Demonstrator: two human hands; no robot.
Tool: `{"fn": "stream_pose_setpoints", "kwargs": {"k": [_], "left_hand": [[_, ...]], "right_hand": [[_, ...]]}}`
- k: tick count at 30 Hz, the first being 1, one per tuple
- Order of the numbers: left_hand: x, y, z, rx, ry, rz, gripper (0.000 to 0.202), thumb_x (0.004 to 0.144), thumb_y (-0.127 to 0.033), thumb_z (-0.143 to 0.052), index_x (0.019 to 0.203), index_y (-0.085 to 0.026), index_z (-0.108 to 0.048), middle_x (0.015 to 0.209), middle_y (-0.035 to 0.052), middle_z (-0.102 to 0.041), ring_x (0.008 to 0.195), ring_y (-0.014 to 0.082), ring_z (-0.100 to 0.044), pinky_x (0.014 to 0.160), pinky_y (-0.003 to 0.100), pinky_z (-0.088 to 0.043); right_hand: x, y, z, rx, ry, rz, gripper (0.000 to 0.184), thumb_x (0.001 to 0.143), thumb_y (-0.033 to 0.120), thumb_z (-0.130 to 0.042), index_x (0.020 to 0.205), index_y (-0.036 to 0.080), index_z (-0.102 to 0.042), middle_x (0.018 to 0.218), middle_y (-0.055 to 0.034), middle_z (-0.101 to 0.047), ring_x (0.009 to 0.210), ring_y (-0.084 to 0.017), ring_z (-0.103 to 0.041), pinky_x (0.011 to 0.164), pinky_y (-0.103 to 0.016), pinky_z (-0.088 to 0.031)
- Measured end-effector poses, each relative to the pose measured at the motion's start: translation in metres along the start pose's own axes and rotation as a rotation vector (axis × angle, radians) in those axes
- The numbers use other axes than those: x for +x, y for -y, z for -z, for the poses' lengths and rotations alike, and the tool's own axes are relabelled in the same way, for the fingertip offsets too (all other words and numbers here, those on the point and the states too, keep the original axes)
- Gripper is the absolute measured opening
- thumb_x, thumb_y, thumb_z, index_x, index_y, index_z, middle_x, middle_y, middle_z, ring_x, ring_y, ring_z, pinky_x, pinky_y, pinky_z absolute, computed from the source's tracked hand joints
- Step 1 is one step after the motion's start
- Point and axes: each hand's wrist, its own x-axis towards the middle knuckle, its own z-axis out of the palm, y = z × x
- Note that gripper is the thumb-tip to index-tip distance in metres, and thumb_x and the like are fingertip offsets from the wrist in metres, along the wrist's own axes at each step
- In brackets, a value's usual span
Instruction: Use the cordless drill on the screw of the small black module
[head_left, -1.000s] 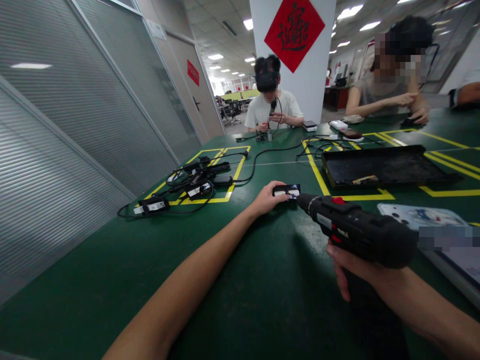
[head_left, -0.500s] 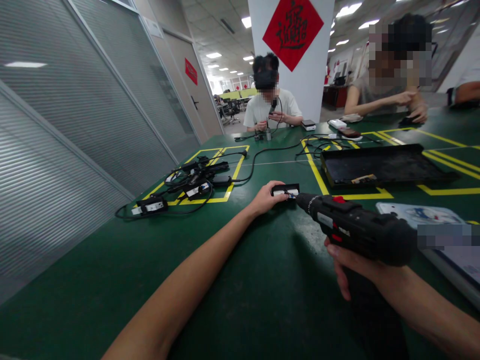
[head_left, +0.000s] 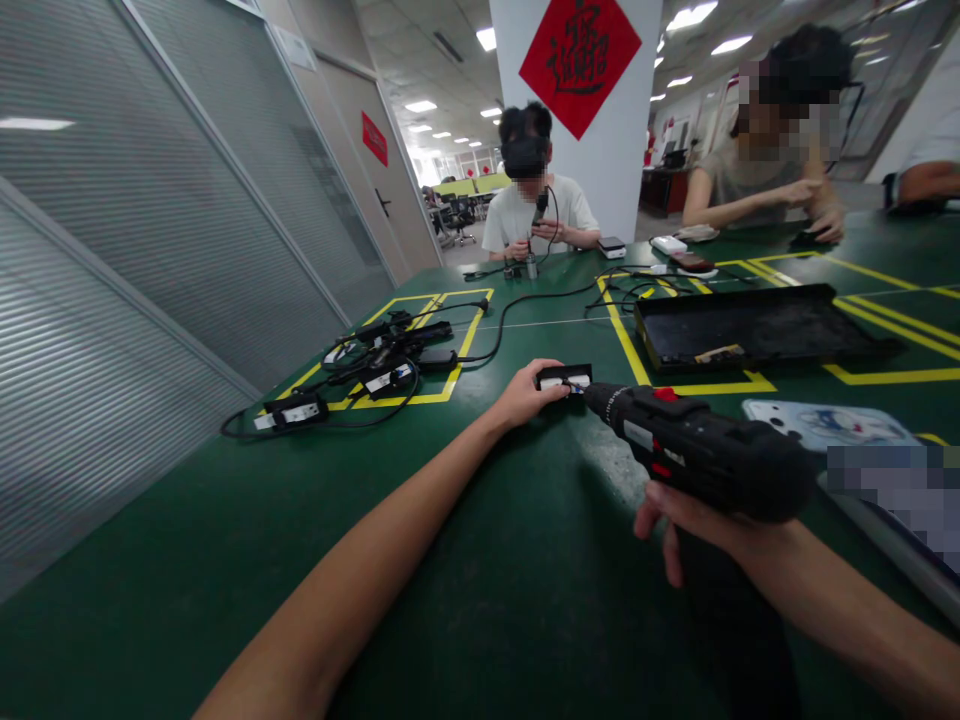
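The right hand (head_left: 709,520) has its fingers wrapped round the grip of a black and red drill (head_left: 697,445), which points forward and left over the green bench (head_left: 450,560). Some fingertips stick out past the grip; I cannot tell whether one presses the trigger. To the right of the drill lies a flat device (head_left: 885,510) with a blurred face, and just beyond it a phone (head_left: 829,424) in a pale blue case.

At the drill's tip is a small black box (head_left: 571,374) with a white inner face and a bit of blue. The left hand (head_left: 525,392) holds its left end, fingers narrow, thumb on the near side. The drill's tip sits at the box's right end; whether they touch is too small to tell.

Well left of the drill is a heap of black adapters and cords (head_left: 390,350), partly inside yellow tape (head_left: 469,350). Beyond the drill and to its right stands a shallow black tray (head_left: 765,318) with a small brownish piece (head_left: 718,355) in it.

Farther beyond the drill, a person in a white shirt (head_left: 538,215) sits slightly left of its tip, and a person in a grey top (head_left: 757,180) sits to its right, both wearing headsets.
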Motion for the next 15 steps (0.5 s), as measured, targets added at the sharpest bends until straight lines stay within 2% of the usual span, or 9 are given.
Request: {"fn": "stream_pose_setpoints", "kwargs": {"k": [3, 7, 10, 15], "left_hand": [[0.000, -0.001, 0.001, 0.008, 0.000, 0.001, 0.050, 0.072, -0.037, -0.067, 0.116, -0.016, -0.056, 0.102, 0.0061, -0.062, 0.079, 0.0160, -0.059, 0.070, 0.027, -0.047], [-0.001, -0.002, 0.001, 0.012, 0.004, -0.004, 0.049, 0.073, -0.037, -0.067, 0.116, -0.016, -0.056, 0.102, 0.0060, -0.063, 0.079, 0.0158, -0.059, 0.070, 0.027, -0.047], [-0.001, -0.002, 0.001, 0.008, 0.010, -0.005, 0.050, 0.073, -0.037, -0.066, 0.117, -0.017, -0.055, 0.101, 0.0062, -0.063, 0.078, 0.0159, -0.060, 0.069, 0.027, -0.048], [0.000, 0.002, -0.001, -0.004, 0.004, -0.013, 0.050, 0.073, -0.036, -0.067, 0.117, -0.016, -0.054, 0.105, 0.0072, -0.062, 0.081, 0.0169, -0.061, 0.071, 0.029, -0.049]], "right_hand": [[0.001, 0.003, -0.002, 0.008, -0.018, 0.030, 0.067, 0.072, 0.046, -0.067, 0.131, 0.024, -0.042, 0.084, -0.0034, -0.068, 0.041, -0.014, -0.062, 0.040, -0.029, -0.053], [-0.008, 0.016, -0.002, -0.013, -0.034, 0.062, 0.056, 0.074, 0.043, -0.066, 0.124, 0.027, -0.048, 0.095, -0.0049, -0.066, 0.050, -0.015, -0.064, 0.051, -0.032, -0.057], [-0.015, 0.023, -0.001, -0.057, -0.056, 0.095, 0.050, 0.077, 0.042, -0.064, 0.123, 0.027, -0.051, 0.090, -0.0046, -0.067, 0.055, -0.016, -0.064, 0.057, -0.033, -0.057], [-0.018, 0.020, -0.001, -0.104, -0.082, 0.129, 0.047, 0.079, 0.041, -0.062, 0.122, 0.025, -0.053, 0.082, -0.0038, -0.068, 0.056, -0.016, -0.063, 0.060, -0.033, -0.054]]}}
